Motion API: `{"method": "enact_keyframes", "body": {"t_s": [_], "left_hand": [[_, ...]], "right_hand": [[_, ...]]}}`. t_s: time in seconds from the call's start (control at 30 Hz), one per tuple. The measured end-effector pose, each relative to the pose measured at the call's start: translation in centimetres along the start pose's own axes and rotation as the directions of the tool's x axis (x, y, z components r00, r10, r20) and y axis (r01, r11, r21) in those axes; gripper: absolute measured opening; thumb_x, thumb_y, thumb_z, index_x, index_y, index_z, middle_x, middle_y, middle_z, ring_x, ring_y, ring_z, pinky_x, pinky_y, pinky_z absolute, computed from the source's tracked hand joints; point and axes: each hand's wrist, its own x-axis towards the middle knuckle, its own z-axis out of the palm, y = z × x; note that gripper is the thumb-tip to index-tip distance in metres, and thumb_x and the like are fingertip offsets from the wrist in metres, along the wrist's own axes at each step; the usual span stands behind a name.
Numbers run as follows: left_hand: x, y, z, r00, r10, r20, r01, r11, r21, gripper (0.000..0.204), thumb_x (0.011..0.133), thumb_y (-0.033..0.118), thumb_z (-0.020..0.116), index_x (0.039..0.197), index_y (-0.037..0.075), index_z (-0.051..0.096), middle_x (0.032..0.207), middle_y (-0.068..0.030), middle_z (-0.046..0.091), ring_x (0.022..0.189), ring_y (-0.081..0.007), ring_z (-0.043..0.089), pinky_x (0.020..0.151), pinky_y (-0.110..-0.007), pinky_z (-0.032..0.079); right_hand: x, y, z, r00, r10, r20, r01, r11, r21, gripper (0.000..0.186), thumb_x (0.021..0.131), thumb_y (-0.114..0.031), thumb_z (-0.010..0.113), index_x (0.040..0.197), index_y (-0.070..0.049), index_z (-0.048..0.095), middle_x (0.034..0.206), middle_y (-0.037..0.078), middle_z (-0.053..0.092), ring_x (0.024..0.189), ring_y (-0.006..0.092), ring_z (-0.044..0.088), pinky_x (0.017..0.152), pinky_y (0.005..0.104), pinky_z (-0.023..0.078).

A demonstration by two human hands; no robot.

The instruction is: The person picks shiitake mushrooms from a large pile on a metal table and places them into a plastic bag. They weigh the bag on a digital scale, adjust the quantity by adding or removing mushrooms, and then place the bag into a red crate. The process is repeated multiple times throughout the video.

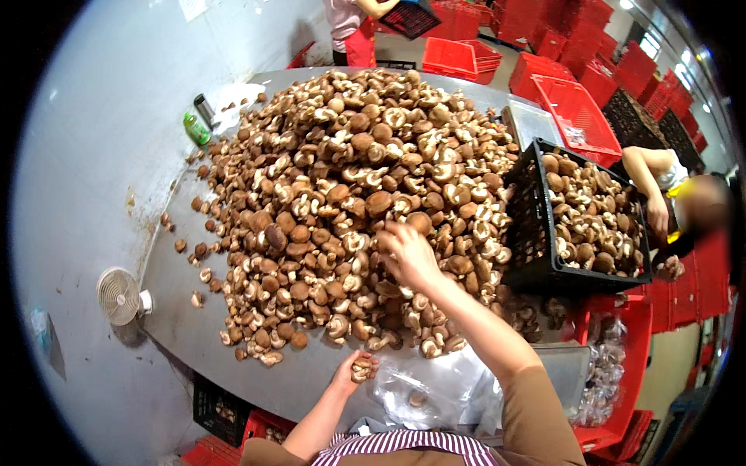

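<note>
"Purple-and-white stripes cross an apron (404,444) at the near edge. Where are the hands?"

"Left hand (343,378) is by the table's near side, fingers curled around a mushroom (362,368), just left of clear plastic bags (443,380). Which way its stem points is too small to tell."

"And the right hand (409,255)?"

"Farther out, over the middle of a brown-and-cream pile of mushrooms (326,210), fingers bent. Whether they grip anything, I cannot tell."

"Which relation counts?"

"Mushrooms lie directly under and beyond the right fingertips, caps and stems facing every way. That hand is nearer the heap's centre; the left is nearer its front edge."

"The surface?"

"Grey metal table (256,380), bare at the near left. At near right, a red bin (642,342) carries bagged mushrooms (608,365); past it, a black crate (536,276) filled with mushrooms stands beside the heap. A round fan (119,297) is at left, a green bottle (196,129) at far left by the pale wall (116,155)."

"Beyond?"

"At right, a co-worker's hand (658,217) beside the crate. Farthest, another person (357,35) holds a dark basket (409,19) near red crates (451,58)."
</note>
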Motion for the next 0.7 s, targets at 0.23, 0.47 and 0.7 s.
{"method": "enact_keyframes", "body": {"t_s": [0.23,0.47,0.7], "left_hand": [[0.1,-0.1,0.7,0.999,0.031,0.010,-0.031,0.999,0.012,0.037,0.099,0.037,0.050,0.109,0.003,0.060,0.100,-0.0200,0.069,0.082,-0.0308,0.069,0.066,-0.040,0.056],[0.0,0.1,0.4,0.999,0.046,-0.003,-0.045,0.996,0.074,0.037,0.100,0.036,0.047,0.113,0.004,0.058,0.102,-0.0180,0.069,0.083,-0.0286,0.068,0.066,-0.040,0.056],[0.2,0.3,0.5,0.998,0.061,0.024,-0.063,0.993,0.098,0.039,0.100,0.037,0.047,0.116,0.003,0.057,0.103,-0.0188,0.068,0.082,-0.0280,0.068,0.066,-0.039,0.056]], "right_hand": [[2.0,3.6,1.6,0.932,0.326,0.160,-0.246,0.891,-0.382,0.076,0.083,-0.046,0.070,0.146,-0.017,0.038,0.145,0.016,0.039,0.130,0.0351,0.041,0.116,0.0555,0.021],[-4.2,-1.2,1.5,0.955,0.251,0.161,-0.223,0.960,-0.171,0.072,0.083,-0.042,0.070,0.144,-0.018,0.041,0.143,0.017,0.041,0.122,0.0375,0.045,0.110,0.0513,0.029],[-10.2,-3.5,-3.8,0.904,0.090,0.418,-0.060,0.995,-0.085,0.056,0.083,-0.037,0.071,0.133,-0.018,0.056,0.150,0.014,0.037,0.136,0.0403,0.035,0.113,0.0575,0.024]]}}
